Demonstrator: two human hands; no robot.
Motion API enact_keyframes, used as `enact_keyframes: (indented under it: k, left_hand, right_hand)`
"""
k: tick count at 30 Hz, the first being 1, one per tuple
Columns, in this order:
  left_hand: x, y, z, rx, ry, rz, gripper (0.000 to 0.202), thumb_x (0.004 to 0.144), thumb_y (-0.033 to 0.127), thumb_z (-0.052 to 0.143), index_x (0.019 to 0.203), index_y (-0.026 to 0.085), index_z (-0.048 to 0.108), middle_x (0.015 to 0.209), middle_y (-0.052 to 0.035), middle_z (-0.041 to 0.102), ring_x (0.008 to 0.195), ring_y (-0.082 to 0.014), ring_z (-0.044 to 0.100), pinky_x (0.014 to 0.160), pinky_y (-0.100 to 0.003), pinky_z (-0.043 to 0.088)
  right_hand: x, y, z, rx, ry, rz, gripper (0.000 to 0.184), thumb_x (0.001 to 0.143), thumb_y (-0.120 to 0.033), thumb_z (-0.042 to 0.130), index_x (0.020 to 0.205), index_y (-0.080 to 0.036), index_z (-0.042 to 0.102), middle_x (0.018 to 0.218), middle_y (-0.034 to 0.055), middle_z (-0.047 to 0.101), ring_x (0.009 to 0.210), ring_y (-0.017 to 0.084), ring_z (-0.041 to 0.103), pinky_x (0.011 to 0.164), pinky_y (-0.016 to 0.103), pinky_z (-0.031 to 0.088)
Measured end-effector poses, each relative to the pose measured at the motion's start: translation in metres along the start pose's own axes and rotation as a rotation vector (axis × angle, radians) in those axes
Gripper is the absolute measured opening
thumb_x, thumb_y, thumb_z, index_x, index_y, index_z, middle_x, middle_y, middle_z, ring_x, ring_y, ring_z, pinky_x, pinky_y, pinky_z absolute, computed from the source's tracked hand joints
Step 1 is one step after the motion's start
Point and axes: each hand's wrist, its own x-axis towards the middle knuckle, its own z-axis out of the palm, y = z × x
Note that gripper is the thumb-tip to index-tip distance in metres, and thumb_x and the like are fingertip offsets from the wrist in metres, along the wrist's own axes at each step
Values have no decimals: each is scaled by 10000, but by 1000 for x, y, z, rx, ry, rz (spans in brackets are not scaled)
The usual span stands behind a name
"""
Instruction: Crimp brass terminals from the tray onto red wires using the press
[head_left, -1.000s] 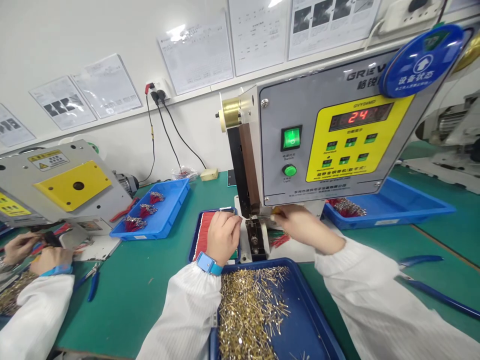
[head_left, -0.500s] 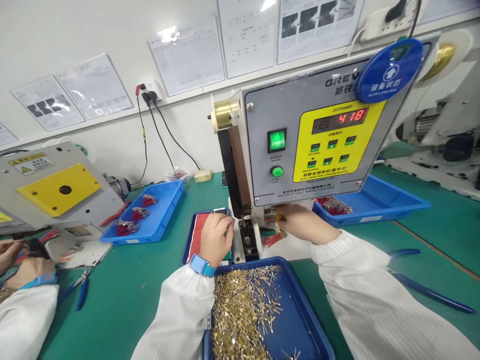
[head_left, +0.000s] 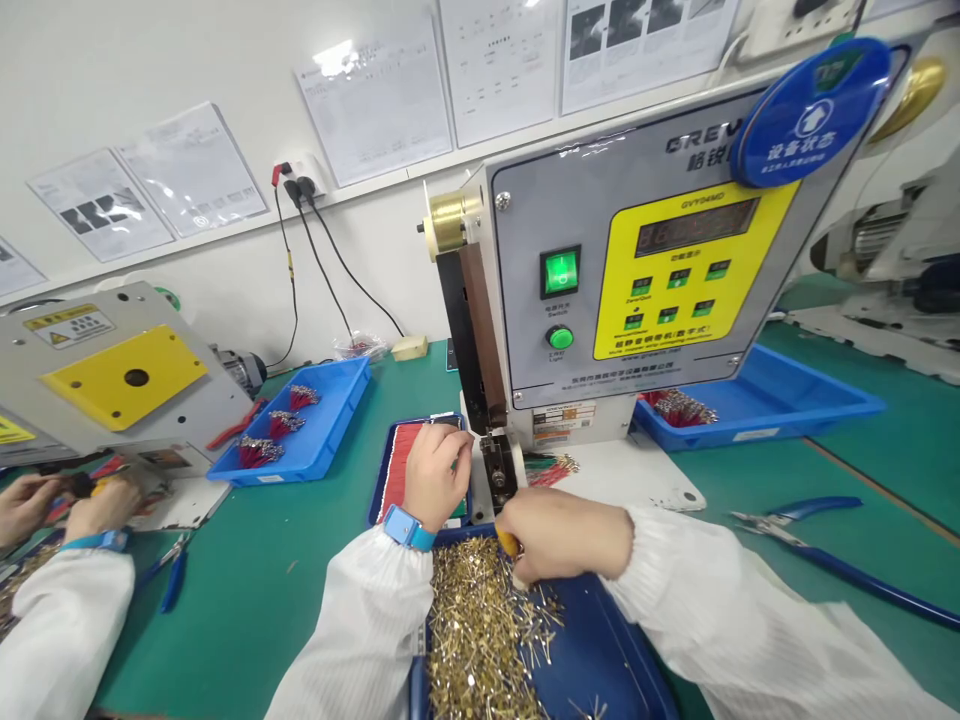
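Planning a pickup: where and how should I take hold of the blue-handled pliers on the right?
Probably around both blue handles, near where they meet, coming from the right and above. The pliers lie on the table with tips pointing left toward the right sleeve, while the handles splay wide rightward.

I had one head-worn view, facing forward and down from close above the bare left hand (head_left: 439,475), the bare right hand (head_left: 566,535) and the shallow dark-blue plastic tray (head_left: 600,645) (the smooth white wall (head_left: 394,255) stood farther off).
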Motion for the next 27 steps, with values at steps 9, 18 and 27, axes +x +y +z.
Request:
enact_keyframes:
  k: [9,18,27]
  left_hand:
    - [-1,-1,1,-9,-16,-9,130,912,145,492,897,183,615,861,-60,627,844,-182,579,751,-327,483]
    - [-3,-2,1,-15,-25,-6,110,910,144,501,904,183,605,870,-60,617,853,-185,571,755,-320,470]
    - [-1,-2,1,-13,-25,-15,116,910,148,500,894,185,608,867,-59,628,843,-186,573,754,-315,464]
  right_hand:
    - [3,-6,6,10,83,-121,82,750,-251,700,802,-189,712,683,42,638,675,194,587,560,260,338]
    - [4,-10,9,-55,-28,-88,163,680,-292,787,783,-192,710,715,44,651,691,197,584,537,243,290]
    - [6,1,8,20,16,-93,87,697,-176,745,664,-177,665,600,3,561,562,129,457,509,240,247]
